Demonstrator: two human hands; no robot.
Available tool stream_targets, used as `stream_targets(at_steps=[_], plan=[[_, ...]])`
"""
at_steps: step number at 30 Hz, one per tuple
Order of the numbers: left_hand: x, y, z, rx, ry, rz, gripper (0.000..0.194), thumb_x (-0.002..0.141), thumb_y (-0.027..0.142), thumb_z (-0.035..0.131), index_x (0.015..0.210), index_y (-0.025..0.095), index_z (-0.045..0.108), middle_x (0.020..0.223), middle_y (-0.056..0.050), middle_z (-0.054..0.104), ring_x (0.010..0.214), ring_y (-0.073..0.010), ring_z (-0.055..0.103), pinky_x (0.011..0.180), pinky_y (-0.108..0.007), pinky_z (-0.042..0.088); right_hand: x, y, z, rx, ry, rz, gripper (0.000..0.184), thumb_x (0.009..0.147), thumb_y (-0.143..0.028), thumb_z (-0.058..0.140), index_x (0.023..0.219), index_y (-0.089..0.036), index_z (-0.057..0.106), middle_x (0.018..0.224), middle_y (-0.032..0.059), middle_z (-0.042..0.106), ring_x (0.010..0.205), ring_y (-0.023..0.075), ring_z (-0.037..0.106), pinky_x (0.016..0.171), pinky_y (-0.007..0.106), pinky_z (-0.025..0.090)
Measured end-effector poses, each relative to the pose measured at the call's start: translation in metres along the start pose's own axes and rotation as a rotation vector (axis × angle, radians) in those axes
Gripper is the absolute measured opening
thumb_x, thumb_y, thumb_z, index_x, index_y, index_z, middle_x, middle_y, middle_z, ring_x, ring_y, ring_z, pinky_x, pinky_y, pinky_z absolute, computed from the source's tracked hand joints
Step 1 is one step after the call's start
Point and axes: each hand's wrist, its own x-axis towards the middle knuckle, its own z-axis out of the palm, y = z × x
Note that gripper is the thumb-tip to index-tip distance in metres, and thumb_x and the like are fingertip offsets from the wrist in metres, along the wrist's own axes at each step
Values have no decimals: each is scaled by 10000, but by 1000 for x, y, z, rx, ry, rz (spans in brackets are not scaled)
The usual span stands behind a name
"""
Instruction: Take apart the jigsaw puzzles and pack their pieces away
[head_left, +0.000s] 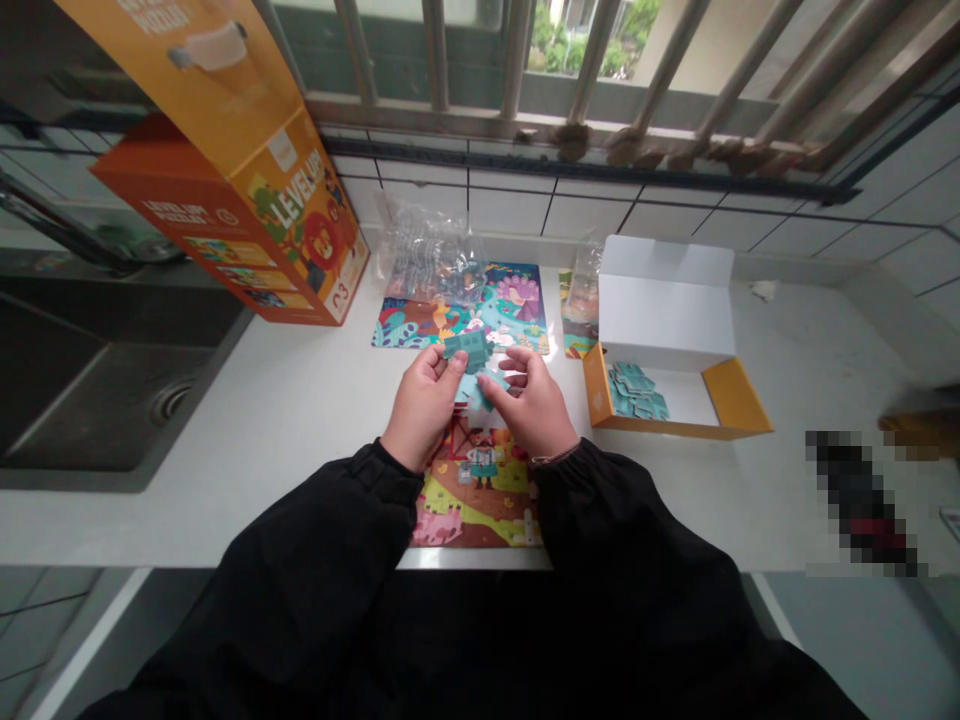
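Head view. The left hand [426, 408] pinches teal puzzle pieces [466, 348] between thumb and fingers; the right hand [538, 408] steadies them with its thumb, other fingers loosely curled. A farm picture [480, 505] lies below the hands; an orange box [739, 392] stands right of them. The pieces appear light, stiff card, probably smooth; tabs may bend, so broad edges offer safest hold.

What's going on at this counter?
A person holds teal pieces between the left hand and right hand, above a colourful picture. More pieces lie in the open box to the right. Another picture lies beyond the hands, partly under clear plastic. A tall orange box stands near the sink.
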Motion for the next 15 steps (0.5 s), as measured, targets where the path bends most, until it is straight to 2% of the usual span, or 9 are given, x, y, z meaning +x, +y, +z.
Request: stream_targets(at_steps=[4,8,12,14,15], plan=[[-2,3,1,-16,-29,16,386,932,524,839,975,222,603,819,26,664,684,-122,612,609,-213,485,4,2,0,154,-153,184,672,850,-601,830,1347,-179,668,1050,76,754,823,184,673,731,330,589],[1,1,-1,-112,4,-12,380,922,506,851,1035,229,617,847,17,721,697,-142,692,628,-240,561,4,-2,-2,291,-264,184,570,836,-646,824,1171,-191,743,939,43,769,739,171,657,635,292,540],[8,0,-6,-192,167,-9,380,929,462,845,1092,233,588,974,-8,770,881,-166,789,827,-301,653,3,-7,-5,295,-112,125,532,849,-673,815,1086,-208,714,830,-4,722,646,138,605,570,261,490],[8,1,-6,-166,163,-73,399,927,450,850,1105,231,568,907,9,753,823,-156,790,801,-292,660,4,-8,-5,331,-44,104,543,850,-686,815,1087,-218,673,807,-26,692,617,125,589,563,257,495],[6,2,-5,-148,111,-113,411,928,461,849,1113,228,565,875,14,745,781,-153,783,768,-287,660,4,-8,-5,359,-25,99,557,838,-690,824,1086,-221,653,815,-28,687,621,123,594,571,258,511]])
